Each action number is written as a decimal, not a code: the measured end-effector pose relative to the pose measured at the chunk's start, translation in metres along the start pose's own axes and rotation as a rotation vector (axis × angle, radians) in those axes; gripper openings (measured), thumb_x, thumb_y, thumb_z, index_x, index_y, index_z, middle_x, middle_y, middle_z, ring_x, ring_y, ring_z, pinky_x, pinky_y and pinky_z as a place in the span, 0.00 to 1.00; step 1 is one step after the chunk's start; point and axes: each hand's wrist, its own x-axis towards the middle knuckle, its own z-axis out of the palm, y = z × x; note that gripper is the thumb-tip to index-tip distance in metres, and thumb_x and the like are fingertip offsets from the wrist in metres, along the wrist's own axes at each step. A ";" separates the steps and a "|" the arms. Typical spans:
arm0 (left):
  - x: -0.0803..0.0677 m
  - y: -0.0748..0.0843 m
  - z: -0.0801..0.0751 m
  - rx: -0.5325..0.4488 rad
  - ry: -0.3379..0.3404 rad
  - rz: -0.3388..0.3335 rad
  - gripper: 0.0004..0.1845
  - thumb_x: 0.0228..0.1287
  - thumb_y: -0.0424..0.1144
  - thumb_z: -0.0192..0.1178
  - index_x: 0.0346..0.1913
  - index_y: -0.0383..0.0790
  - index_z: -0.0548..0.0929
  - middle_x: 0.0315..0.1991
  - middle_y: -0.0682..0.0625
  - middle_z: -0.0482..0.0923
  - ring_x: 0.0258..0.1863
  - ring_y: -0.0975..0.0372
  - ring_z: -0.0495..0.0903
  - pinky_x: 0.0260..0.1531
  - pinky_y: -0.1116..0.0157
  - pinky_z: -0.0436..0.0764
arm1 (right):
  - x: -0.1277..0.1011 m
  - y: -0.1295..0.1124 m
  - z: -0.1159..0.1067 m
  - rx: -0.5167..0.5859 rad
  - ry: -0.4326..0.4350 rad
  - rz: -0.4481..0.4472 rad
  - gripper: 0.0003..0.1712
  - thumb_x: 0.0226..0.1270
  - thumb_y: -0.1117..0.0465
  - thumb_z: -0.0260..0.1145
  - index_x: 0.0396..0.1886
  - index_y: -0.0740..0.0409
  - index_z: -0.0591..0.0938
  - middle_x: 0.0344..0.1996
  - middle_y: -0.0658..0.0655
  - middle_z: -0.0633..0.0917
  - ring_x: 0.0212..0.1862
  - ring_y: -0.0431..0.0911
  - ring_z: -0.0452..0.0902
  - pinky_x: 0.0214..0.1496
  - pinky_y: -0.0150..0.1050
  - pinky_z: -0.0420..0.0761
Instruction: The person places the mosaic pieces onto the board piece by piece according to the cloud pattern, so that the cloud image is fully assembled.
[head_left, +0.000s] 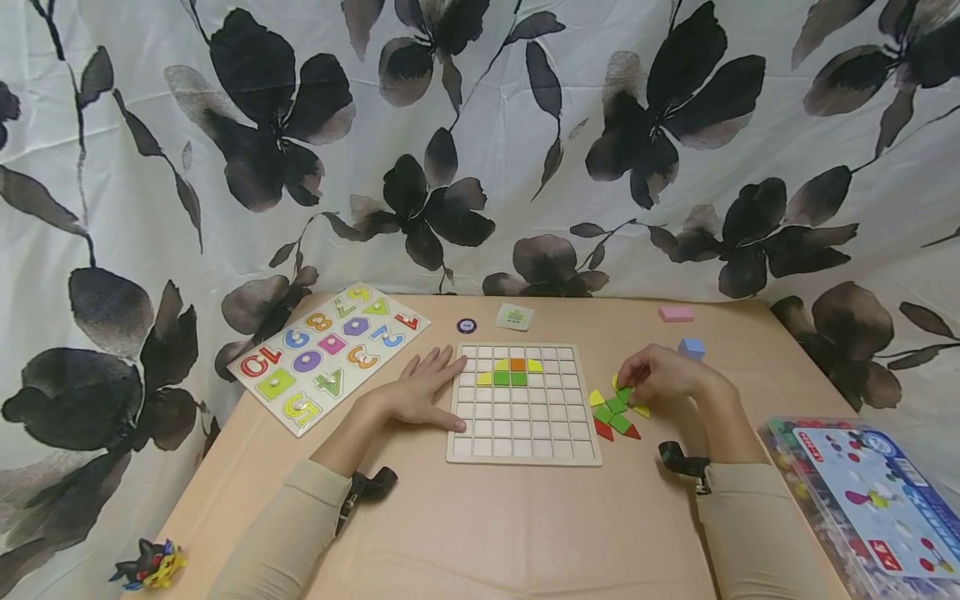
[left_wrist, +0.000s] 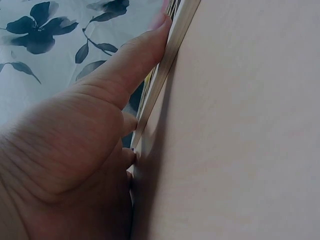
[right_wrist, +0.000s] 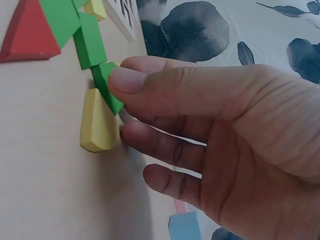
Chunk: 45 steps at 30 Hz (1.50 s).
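Observation:
My left hand (head_left: 420, 387) lies at the left edge of a white gridded board (head_left: 525, 429), fingers spread and thumb touching its border. The left wrist view shows the thumb along the board's edge (left_wrist: 167, 60). In the board's upper cells sit an orange square (head_left: 517, 364), green squares (head_left: 510, 379) and yellow pieces (head_left: 485, 379). My right hand (head_left: 663, 375) is over a small pile right of the board. Its thumb and forefinger are at a green block (right_wrist: 102, 82), partly covering it; I cannot tell whether they pinch it. A yellow block (right_wrist: 97, 122) lies close by, and a red block (right_wrist: 30, 35) is farther off.
A number-and-shape puzzle board (head_left: 322, 358) lies at the left. Behind the grid are a dark round disc (head_left: 467, 326) and a pale card (head_left: 515, 316). Pink (head_left: 677, 314) and blue (head_left: 692, 348) blocks stand rear right. A boxed set (head_left: 870, 500) is front right, small figures (head_left: 153, 565) front left.

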 end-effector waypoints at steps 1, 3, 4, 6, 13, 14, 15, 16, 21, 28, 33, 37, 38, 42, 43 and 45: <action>0.000 0.001 0.000 0.003 -0.001 0.000 0.68 0.52 0.75 0.68 0.85 0.44 0.46 0.85 0.35 0.31 0.85 0.41 0.29 0.80 0.38 0.28 | 0.001 0.000 0.001 -0.001 0.002 0.003 0.12 0.57 0.71 0.77 0.42 0.62 0.89 0.35 0.57 0.88 0.39 0.48 0.76 0.42 0.35 0.81; 0.000 0.001 -0.001 0.005 -0.004 -0.003 0.67 0.53 0.75 0.69 0.86 0.45 0.47 0.85 0.36 0.31 0.85 0.42 0.29 0.80 0.38 0.28 | 0.002 0.000 0.002 -0.004 0.005 0.010 0.12 0.57 0.72 0.77 0.41 0.62 0.89 0.35 0.56 0.88 0.39 0.48 0.76 0.42 0.36 0.80; 0.000 0.002 -0.001 0.005 -0.006 -0.005 0.67 0.53 0.74 0.69 0.86 0.45 0.47 0.85 0.36 0.31 0.85 0.42 0.28 0.80 0.39 0.28 | 0.003 0.000 0.003 -0.003 0.005 0.013 0.12 0.57 0.73 0.76 0.41 0.62 0.89 0.35 0.56 0.87 0.39 0.48 0.76 0.42 0.36 0.80; -0.002 0.005 -0.004 0.027 -0.016 -0.021 0.67 0.53 0.73 0.69 0.86 0.46 0.46 0.86 0.37 0.31 0.85 0.43 0.29 0.80 0.39 0.29 | 0.005 0.001 0.004 -0.001 0.007 0.023 0.11 0.57 0.73 0.76 0.40 0.61 0.89 0.34 0.56 0.87 0.39 0.48 0.76 0.42 0.37 0.80; -0.001 0.005 -0.004 0.059 -0.017 -0.033 0.66 0.55 0.73 0.69 0.86 0.47 0.45 0.86 0.38 0.31 0.85 0.44 0.29 0.81 0.39 0.30 | 0.007 0.007 0.005 0.007 0.010 0.038 0.11 0.57 0.74 0.76 0.39 0.60 0.88 0.32 0.55 0.84 0.39 0.49 0.76 0.42 0.36 0.79; -0.001 0.005 -0.004 0.060 -0.019 -0.035 0.66 0.55 0.73 0.69 0.86 0.47 0.45 0.86 0.38 0.31 0.85 0.44 0.29 0.81 0.39 0.30 | 0.006 0.008 0.005 0.005 0.008 0.035 0.11 0.57 0.73 0.76 0.39 0.60 0.88 0.32 0.55 0.84 0.39 0.49 0.75 0.42 0.36 0.79; 0.000 0.005 -0.003 0.061 -0.020 -0.035 0.66 0.55 0.73 0.69 0.86 0.47 0.45 0.86 0.39 0.31 0.85 0.44 0.29 0.81 0.40 0.30 | 0.006 0.009 0.005 0.005 0.007 0.032 0.11 0.57 0.73 0.77 0.39 0.60 0.88 0.31 0.55 0.83 0.39 0.50 0.75 0.42 0.36 0.78; 0.000 0.005 -0.004 0.061 -0.021 -0.037 0.66 0.54 0.73 0.68 0.86 0.48 0.45 0.86 0.39 0.30 0.85 0.45 0.29 0.81 0.40 0.30 | 0.006 0.009 0.005 0.006 0.006 0.032 0.11 0.57 0.73 0.77 0.39 0.60 0.88 0.31 0.55 0.83 0.39 0.50 0.75 0.41 0.36 0.78; -0.001 0.004 -0.004 0.054 -0.019 -0.034 0.66 0.54 0.73 0.68 0.86 0.47 0.46 0.86 0.39 0.30 0.85 0.44 0.29 0.81 0.40 0.30 | 0.005 0.009 0.004 0.032 -0.007 0.018 0.10 0.58 0.73 0.76 0.40 0.61 0.88 0.32 0.56 0.83 0.39 0.50 0.75 0.42 0.36 0.78; 0.000 0.004 -0.003 0.050 -0.012 -0.028 0.66 0.54 0.73 0.69 0.86 0.46 0.46 0.86 0.38 0.31 0.85 0.43 0.30 0.81 0.38 0.31 | 0.004 0.010 0.003 0.048 -0.009 -0.041 0.08 0.60 0.73 0.74 0.39 0.63 0.87 0.32 0.57 0.85 0.37 0.48 0.76 0.41 0.34 0.79; 0.000 0.004 -0.003 0.048 -0.017 -0.026 0.67 0.53 0.74 0.68 0.86 0.47 0.46 0.86 0.38 0.31 0.85 0.44 0.29 0.81 0.40 0.30 | 0.002 0.010 0.002 0.036 0.043 -0.057 0.06 0.65 0.72 0.70 0.40 0.61 0.88 0.32 0.56 0.85 0.39 0.48 0.77 0.43 0.35 0.80; 0.001 0.001 -0.001 0.026 -0.008 -0.012 0.68 0.52 0.74 0.70 0.85 0.44 0.47 0.85 0.36 0.32 0.85 0.42 0.30 0.80 0.38 0.30 | 0.000 0.009 0.001 0.024 0.119 -0.074 0.08 0.68 0.70 0.69 0.43 0.58 0.89 0.39 0.55 0.88 0.44 0.49 0.77 0.47 0.35 0.80; 0.001 0.001 -0.001 0.023 -0.011 -0.013 0.68 0.52 0.74 0.70 0.85 0.44 0.47 0.85 0.36 0.32 0.85 0.42 0.30 0.80 0.38 0.30 | 0.000 0.008 0.001 0.030 0.130 -0.084 0.08 0.69 0.70 0.69 0.44 0.58 0.89 0.40 0.55 0.89 0.44 0.50 0.78 0.48 0.35 0.80; 0.001 0.002 -0.001 0.024 -0.011 -0.018 0.68 0.52 0.74 0.69 0.85 0.45 0.47 0.86 0.37 0.31 0.85 0.43 0.29 0.80 0.39 0.30 | 0.002 0.005 0.000 0.088 0.153 -0.105 0.09 0.69 0.69 0.70 0.47 0.62 0.89 0.42 0.58 0.90 0.46 0.50 0.80 0.48 0.33 0.80; 0.001 0.002 -0.001 0.025 -0.011 -0.019 0.67 0.53 0.73 0.70 0.85 0.45 0.47 0.86 0.37 0.31 0.85 0.43 0.29 0.80 0.39 0.30 | 0.003 0.004 0.000 0.100 0.159 -0.107 0.09 0.69 0.69 0.70 0.47 0.62 0.89 0.42 0.58 0.90 0.45 0.50 0.80 0.48 0.33 0.80; 0.000 0.003 -0.002 0.025 -0.013 -0.022 0.67 0.53 0.73 0.69 0.85 0.45 0.46 0.86 0.37 0.31 0.85 0.43 0.29 0.81 0.39 0.30 | 0.005 0.001 0.001 0.118 0.169 -0.103 0.10 0.69 0.69 0.70 0.48 0.62 0.88 0.41 0.58 0.89 0.45 0.50 0.80 0.47 0.33 0.81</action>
